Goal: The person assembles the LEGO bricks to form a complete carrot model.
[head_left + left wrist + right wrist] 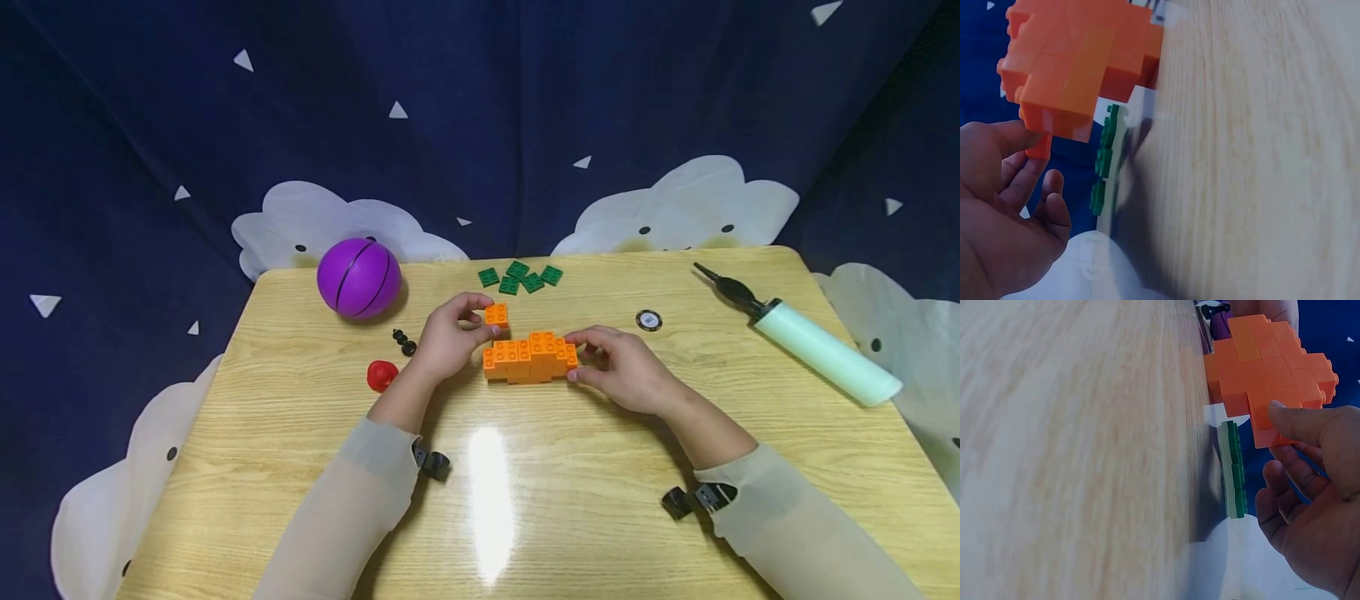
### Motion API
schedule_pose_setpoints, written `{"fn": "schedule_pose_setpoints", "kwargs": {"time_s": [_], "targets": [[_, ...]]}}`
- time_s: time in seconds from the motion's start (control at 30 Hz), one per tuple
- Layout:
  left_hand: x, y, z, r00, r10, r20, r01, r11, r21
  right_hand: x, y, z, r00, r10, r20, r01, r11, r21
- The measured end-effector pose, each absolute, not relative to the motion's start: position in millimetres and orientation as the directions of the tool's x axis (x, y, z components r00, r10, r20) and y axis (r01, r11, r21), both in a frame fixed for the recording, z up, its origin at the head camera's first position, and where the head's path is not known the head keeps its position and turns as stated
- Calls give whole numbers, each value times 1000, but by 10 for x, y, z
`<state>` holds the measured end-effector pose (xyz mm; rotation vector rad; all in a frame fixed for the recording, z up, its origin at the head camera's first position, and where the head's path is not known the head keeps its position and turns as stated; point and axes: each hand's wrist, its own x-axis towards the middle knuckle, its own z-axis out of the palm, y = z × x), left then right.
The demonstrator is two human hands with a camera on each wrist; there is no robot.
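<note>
An orange toy-brick structure (531,358), several bricks joined with a raised middle, stands near the centre of the table. My right hand (626,371) holds its right end between thumb and fingers; in the right wrist view the thumb (1297,422) lies against the structure's side. My left hand (450,337) pinches a loose orange brick (496,315) between thumb and fingers, just behind the structure's left end. In the left wrist view, the structure (1066,69) partly hides that brick (1039,147).
Several flat green bricks (517,270) lie at the back edge. Left are a purple ball (359,278), a black beaded piece (405,342) and a red hat-shaped piece (382,375). Right are a round black-and-white chip (648,320) and a pale green hand pump (825,350).
</note>
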<state>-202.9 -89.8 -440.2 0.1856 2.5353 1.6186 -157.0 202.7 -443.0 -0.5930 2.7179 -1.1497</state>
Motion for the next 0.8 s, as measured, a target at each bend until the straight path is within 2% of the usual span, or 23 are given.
{"fn": "schedule_pose_setpoints", "kwargs": {"time_s": [0.8], "targets": [[-1783,-950,-4166,-973,219,71,159,414,896,-1572,2020,-4443,-915,-402,33,-305,634,-711]]}}
